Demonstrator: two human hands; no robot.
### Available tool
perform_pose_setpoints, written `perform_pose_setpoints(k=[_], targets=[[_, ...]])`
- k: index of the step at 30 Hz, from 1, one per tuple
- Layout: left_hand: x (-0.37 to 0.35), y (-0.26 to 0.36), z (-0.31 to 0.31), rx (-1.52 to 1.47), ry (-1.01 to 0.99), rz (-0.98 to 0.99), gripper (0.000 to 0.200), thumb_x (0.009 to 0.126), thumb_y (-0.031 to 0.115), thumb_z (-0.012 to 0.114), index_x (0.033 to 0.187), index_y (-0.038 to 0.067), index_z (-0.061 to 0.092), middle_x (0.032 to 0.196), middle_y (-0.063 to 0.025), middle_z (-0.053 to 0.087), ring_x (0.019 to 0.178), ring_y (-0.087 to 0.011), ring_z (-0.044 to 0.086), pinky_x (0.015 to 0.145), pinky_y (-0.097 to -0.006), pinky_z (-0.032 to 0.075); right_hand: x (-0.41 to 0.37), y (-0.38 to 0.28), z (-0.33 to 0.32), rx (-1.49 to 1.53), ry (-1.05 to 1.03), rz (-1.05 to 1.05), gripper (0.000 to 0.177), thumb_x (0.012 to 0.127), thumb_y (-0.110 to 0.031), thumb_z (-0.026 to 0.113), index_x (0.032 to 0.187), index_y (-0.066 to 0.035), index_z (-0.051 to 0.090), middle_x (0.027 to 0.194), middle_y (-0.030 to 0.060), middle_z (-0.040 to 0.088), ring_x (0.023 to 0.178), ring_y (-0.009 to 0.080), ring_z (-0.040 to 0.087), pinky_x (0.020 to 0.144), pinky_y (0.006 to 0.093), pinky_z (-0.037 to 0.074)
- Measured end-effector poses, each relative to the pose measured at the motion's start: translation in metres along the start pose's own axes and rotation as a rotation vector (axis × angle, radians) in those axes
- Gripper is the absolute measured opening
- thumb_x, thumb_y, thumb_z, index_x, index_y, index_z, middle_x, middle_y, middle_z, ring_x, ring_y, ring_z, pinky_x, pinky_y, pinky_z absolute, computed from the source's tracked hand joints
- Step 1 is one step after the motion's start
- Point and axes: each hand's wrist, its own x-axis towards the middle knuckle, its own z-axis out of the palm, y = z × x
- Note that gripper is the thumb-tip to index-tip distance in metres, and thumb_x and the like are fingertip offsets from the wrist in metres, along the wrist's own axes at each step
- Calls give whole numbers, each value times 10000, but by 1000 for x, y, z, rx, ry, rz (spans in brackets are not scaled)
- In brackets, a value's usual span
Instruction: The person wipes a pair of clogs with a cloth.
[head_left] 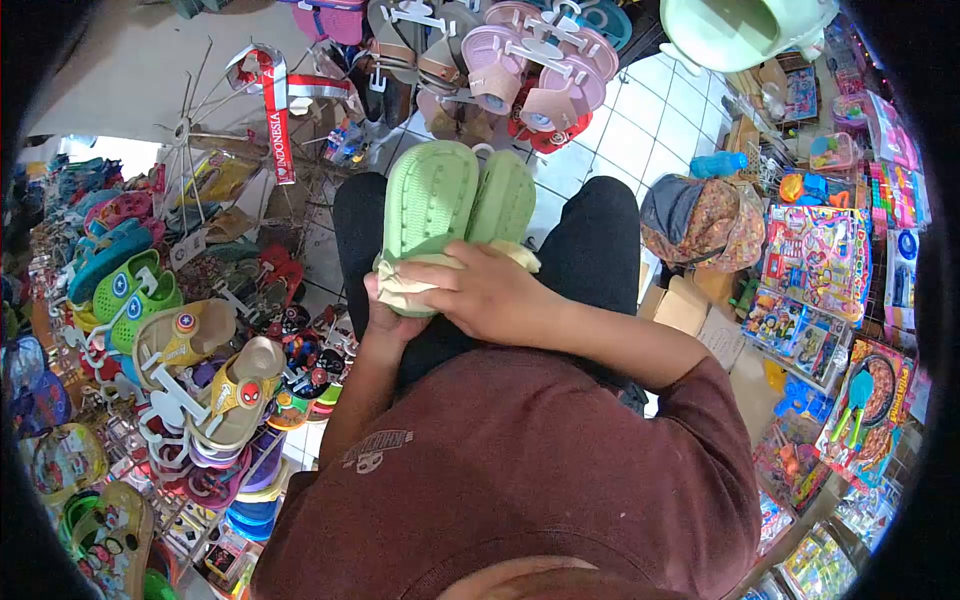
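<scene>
A pair of green sandals (430,195) is held over my lap, soles facing up, toe ends pointing away from me. My left hand (395,318) grips the near end of the left sandal from below, its thumb at the edge. Across the same end lies my right hand (490,292), its fingers closed on a cream cloth (408,285) pressed against the sole. A part of the cloth sticks out to the right, below the second sandal. The palm side of both hands is hidden.
Many sandals on hangers (185,345) crowd the left side. More sandals (540,65) hang ahead. A wire rack with a red and white ribbon (277,125) stands upper left. At right are a patterned bag (715,222), cardboard boxes and packaged toys (815,260).
</scene>
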Motion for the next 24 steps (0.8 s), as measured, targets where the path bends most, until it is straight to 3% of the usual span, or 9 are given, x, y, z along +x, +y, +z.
perform_pose_setpoints(k=[1, 3, 4, 7, 10, 13, 16, 19, 24], targets=[[2, 0, -5, -40, -82, 7, 858, 818, 622, 604, 1481, 100, 447, 1410, -134, 555, 1239, -324, 602, 976, -473, 560, 1, 8, -3, -22, 53, 2, 431, 881, -121, 570, 1295, -187, 671, 1377, 3, 616, 1083, 279, 597, 892, 387, 537], [-1, 2, 1, -55, -44, -46, 851, 818, 603, 587, 1491, 101, 447, 1421, -138, 554, 1240, -331, 600, 945, -542, 554, 10, 39, -9, -58, 153, 12, 422, 887, -110, 561, 1285, -182, 680, 1345, 17, 637, 1057, 286, 606, 894, 398, 531], [-1, 4, 11, -74, -40, -68, 850, 816, 595, 585, 1494, 102, 445, 1425, -140, 553, 1240, -333, 599, 936, -559, 552, 18, 54, -22, -193, 185, 29, 421, 810, -61, 655, 1213, -166, 712, 1347, 53, 640, 1092, 307, 625, 969, 438, 509], [1, 5, 16, -31, -28, -81, 865, 803, 571, 588, 1515, 107, 425, 1447, -143, 539, 1250, -349, 587, 908, -605, 547, 14, 74, -37, -279, 206, 429, 458, 802, -68, 658, 1253, -145, 695, 1287, 81, 661, 1058, 330, 626, 961, 428, 512], [-1, 5, 19, 46, 16, -81, 890, 789, 584, 614, 1517, 111, 420, 1450, -150, 531, 1250, -360, 586, 888, -603, 562, 6, 66, -37, -298, 340, 414, 471, 810, -72, 659, 1276, -131, 681, 1260, 100, 660, 1011, 340, 623, 923, 409, 533], [0, 4, 25, 103, 39, -70, 954, 757, 618, 666, 1523, 114, 401, 1454, -170, 514, 1239, -376, 594, 851, -610, 589, 4, 45, -48, -245, 249, 624, 451, 825, -92, 663, 1274, -121, 683, 1267, 120, 648, 1032, 353, 621, 931, 422, 534], [0, 6, 29, 82, 24, -80, 1002, 721, 593, 698, 1537, 109, 376, 1455, -177, 504, 1251, -379, 582, 878, -609, 576, 2, 30, -59, -187, 182, 570, 467, 827, -90, 666, 1293, -121, 672, 1273, 136, 630, 1054, 364, 618, 948, 424, 528], [-1, 9, 31, 105, 23, -120, 1039, 674, 545, 720, 1551, 120, 360, 1459, -168, 494, 1270, -374, 565, 924, -603, 546, -1, 48, -56, -112, 299, 444, 458, 793, -84, 681, 1250, -117, 687, 1293, 116, 619, 1037, 371, 630, 898, 457, 544], [0, 9, 34, 144, 2, -141, 1063, 635, 502, 731, 1553, 121, 355, 1450, -158, 507, 1290, -357, 555, 951, -587, 549, 20, 25, -54, -233, 318, 501, 590, 789, -71, 683, 1371, -143, 618, 1378, 122, 572, 1031, 347, 604, 946, 445, 517]])
